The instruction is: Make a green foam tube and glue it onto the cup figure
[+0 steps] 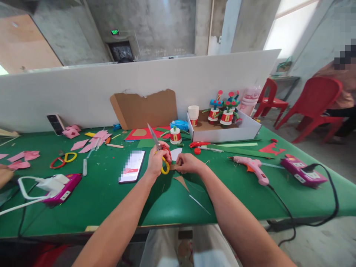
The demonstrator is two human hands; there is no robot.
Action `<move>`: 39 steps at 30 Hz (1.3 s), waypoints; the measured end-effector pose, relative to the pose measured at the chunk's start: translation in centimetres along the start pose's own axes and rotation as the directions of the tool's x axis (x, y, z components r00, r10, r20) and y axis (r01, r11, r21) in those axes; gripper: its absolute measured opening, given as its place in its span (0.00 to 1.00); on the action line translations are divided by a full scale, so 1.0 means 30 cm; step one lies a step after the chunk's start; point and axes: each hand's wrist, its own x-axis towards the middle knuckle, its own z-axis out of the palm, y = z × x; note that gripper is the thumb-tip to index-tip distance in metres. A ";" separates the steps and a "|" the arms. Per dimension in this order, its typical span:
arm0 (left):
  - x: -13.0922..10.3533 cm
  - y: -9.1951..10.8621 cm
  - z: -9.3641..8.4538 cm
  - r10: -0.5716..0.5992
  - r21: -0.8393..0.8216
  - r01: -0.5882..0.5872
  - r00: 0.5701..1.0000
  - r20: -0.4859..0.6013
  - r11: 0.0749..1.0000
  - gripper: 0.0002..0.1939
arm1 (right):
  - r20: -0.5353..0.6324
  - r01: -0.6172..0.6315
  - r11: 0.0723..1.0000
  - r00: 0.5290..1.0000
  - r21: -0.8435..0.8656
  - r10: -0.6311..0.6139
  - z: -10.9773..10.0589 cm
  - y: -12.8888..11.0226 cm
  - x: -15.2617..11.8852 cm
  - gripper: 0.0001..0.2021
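Observation:
My left hand (155, 159) is closed around scissors (154, 134) with red and yellow handles, their blades pointing up and away. In my right hand (188, 163), the fingers pinch a small piece of brown paper (173, 167), close beside the scissor handles. A white paper piece (176, 154) lies just beyond my hands. Nearer me rests a pointed brown scrap (182, 183), with a thin white strip (199, 204) below it. Behind my hands stands a red and white paper cup figure (175, 136) with green spiral arms. A phone (132, 167) lies left of my left hand.
On the right are a pink glue gun (253, 166) and a purple power strip (302, 171). A white box (230, 134) holds cup figures at the back. Left stand another power strip (62, 193), scissors (63, 159) and pink scraps (96, 141). A co-worker's hand (5, 175) shows at the left edge.

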 end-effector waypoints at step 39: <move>-0.018 -0.010 0.019 -0.082 0.116 0.068 0.989 0.120 0.991 0.10 | 0.114 0.016 0.994 0.993 0.110 -0.029 -0.029 0.018 -0.008 0.10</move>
